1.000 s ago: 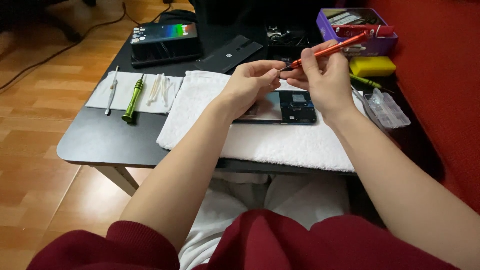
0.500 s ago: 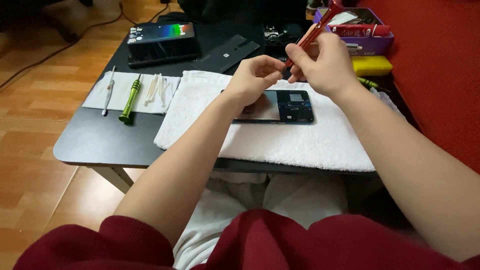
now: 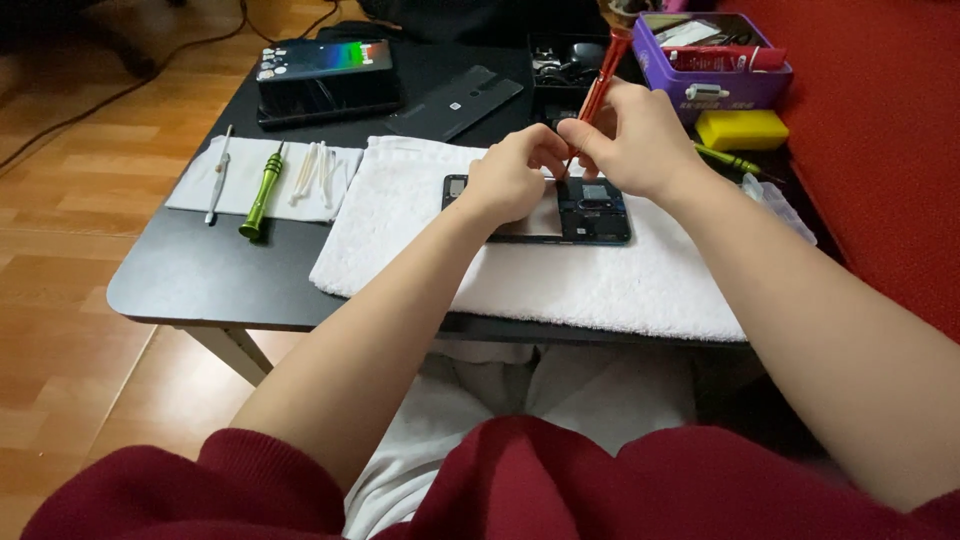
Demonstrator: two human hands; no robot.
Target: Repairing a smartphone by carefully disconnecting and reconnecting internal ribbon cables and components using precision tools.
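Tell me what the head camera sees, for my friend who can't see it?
The right hand holds an orange screwdriver upright over an opened phone on a white towel. The left hand steadies the tip. A green screwdriver lies nearby.
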